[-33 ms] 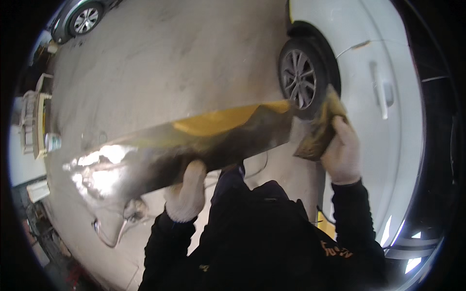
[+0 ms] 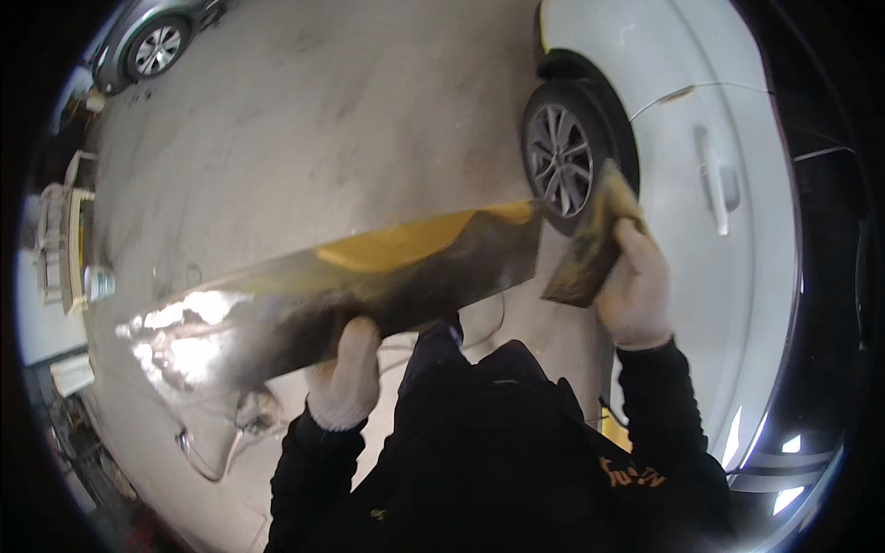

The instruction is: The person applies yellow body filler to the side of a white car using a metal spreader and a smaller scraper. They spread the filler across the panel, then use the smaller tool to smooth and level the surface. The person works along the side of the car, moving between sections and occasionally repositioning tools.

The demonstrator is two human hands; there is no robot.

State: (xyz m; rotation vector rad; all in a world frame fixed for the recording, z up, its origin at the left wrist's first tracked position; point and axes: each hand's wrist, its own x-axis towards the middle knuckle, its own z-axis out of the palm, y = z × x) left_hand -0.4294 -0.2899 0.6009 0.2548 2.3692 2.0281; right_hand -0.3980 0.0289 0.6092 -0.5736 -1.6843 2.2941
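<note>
A long, mirror-shiny sheet [image 2: 415, 276] with dark and yellow areas stretches across the middle, tilted with its right end higher. My left hand [image 2: 343, 378], in a white knit glove, grips its near edge with the thumb on top; the fingers underneath are hidden. In my gloved right hand [image 2: 636, 286] is a smaller dark and yellowish sheet piece [image 2: 585, 258], pinched along its right side. A narrow gap separates this piece from the long sheet's right end. Whether both are metal or film I cannot tell for certain.
A white car [image 2: 678, 138] with a front or rear wheel [image 2: 560, 158] stands close on my right. Another car [image 2: 152, 46] is at the far left. On the floor lie a hose-like tool [image 2: 217, 452] and a cable [image 2: 498, 323]. A white bucket [image 2: 99, 283] stands at left.
Both hands and the two sheet pieces have shifted slightly left in the view. The surroundings have moved a little too; both grips stay the same.
</note>
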